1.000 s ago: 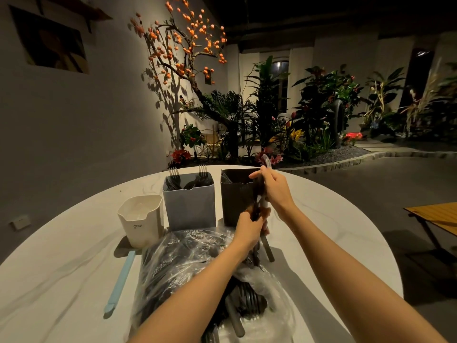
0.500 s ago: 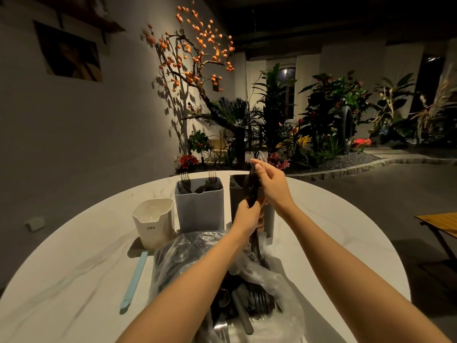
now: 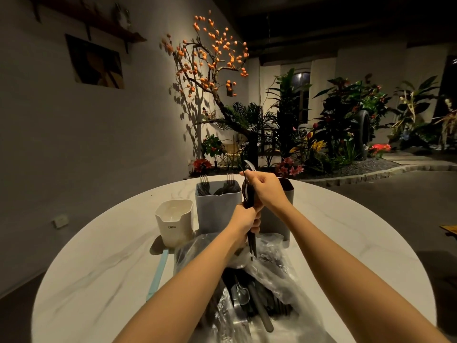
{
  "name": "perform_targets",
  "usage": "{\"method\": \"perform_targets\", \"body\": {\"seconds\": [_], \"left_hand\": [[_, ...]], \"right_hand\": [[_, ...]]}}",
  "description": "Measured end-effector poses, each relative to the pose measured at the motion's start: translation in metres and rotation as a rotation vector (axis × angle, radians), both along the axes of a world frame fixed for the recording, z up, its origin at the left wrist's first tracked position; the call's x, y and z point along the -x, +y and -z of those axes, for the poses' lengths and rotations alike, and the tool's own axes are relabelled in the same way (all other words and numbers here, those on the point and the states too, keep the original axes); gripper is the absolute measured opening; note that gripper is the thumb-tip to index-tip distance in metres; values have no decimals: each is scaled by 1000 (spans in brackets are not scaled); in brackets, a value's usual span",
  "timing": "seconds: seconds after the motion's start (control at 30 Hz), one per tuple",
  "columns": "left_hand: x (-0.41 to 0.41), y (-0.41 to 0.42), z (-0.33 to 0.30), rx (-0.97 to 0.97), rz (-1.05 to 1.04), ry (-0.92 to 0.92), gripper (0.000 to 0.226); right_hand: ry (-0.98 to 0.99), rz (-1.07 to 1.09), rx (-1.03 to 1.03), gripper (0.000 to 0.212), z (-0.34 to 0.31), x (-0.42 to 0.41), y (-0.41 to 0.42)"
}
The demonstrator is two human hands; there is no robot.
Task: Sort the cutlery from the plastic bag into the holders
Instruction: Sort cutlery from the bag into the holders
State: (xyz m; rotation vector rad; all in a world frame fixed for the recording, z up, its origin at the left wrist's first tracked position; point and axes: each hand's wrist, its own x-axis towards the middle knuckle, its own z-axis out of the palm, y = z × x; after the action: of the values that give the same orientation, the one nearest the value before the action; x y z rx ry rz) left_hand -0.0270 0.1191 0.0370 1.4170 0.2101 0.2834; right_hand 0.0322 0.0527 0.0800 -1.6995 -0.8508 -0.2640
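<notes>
Black cutlery point(image 3: 248, 194) stands upright in both hands above the plastic bag point(image 3: 269, 276) at the bench's near edge: left hand point(image 3: 247, 219) grips the handles, right hand point(image 3: 265, 191) pinches the tops before 3 holders point(image 3: 217, 206).

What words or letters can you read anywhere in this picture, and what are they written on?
"CRBW", as best it reads: small dark letters on the front of the white plastic holder with a pouring lip; they are small and slightly blurred, so a letter may be off.
Dark framed picture on the wall: no readable text.
Grey square plastic holder: no lettering visible.
</notes>
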Motion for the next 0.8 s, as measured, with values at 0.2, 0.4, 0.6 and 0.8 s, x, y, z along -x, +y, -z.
{"method": "perform_targets", "body": {"seconds": [0.2, 0.4, 0.6, 0.8], "left_hand": [[7, 12, -3, -40, 23, 32, 40], [9, 22, -3, -104, 43, 30, 34], [14, 25, -14, -51, 46, -55, 37], [17, 29, -12, -14, 38, -106, 42]], "right_hand": [[-41, -80, -63, 36, -5, 6, 10], [-42, -106, 32, 37, -8, 0, 14], [-24, -90, 56, 38, -2, -7, 17], [121, -98, 28, 49, -3, -4, 24]]}}
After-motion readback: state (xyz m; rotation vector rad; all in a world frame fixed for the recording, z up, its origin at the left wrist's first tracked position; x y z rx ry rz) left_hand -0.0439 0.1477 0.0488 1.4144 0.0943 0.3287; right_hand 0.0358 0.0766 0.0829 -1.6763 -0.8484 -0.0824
